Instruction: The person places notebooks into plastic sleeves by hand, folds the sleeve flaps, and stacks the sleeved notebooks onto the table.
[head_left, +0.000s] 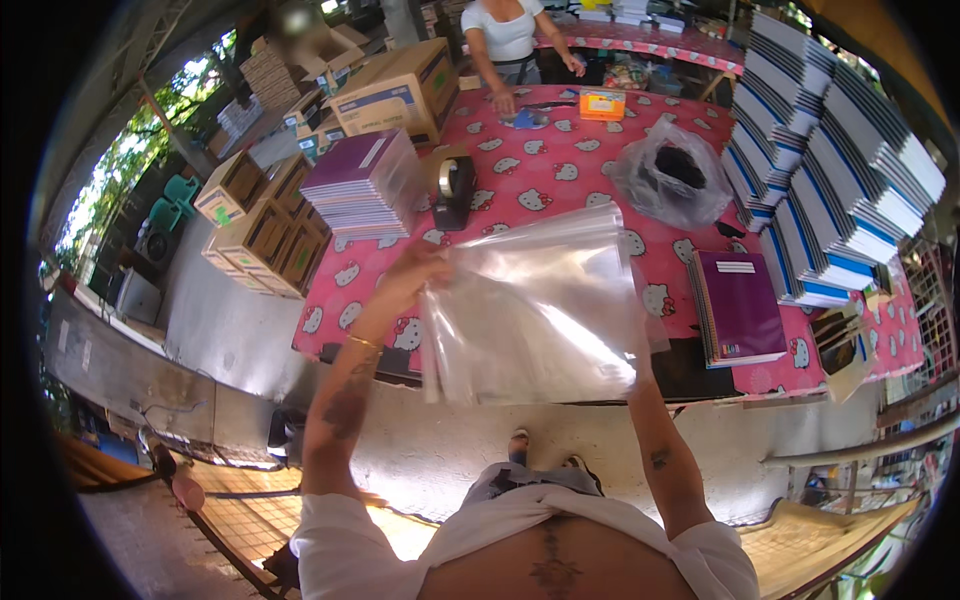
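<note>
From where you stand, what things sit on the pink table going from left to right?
Purple notebook stack → tape dispenser → clear plastic bag in the left hand → purple spiral notebook → tall blue-and-white book stacks.

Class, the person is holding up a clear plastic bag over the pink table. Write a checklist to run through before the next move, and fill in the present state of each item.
1. Left hand grips the clear plastic bag at its left edge: ok.
2. Right hand grips the bag's right edge: cannot tell, it is mostly hidden behind the plastic.
3. Bag mouth open: cannot tell.
4. Bag held off the pink table: ok.
5. Purple notebook lies alone on the table, right of the bag: ok.
6. The other person's hand is well away from the bag: ok.
</note>
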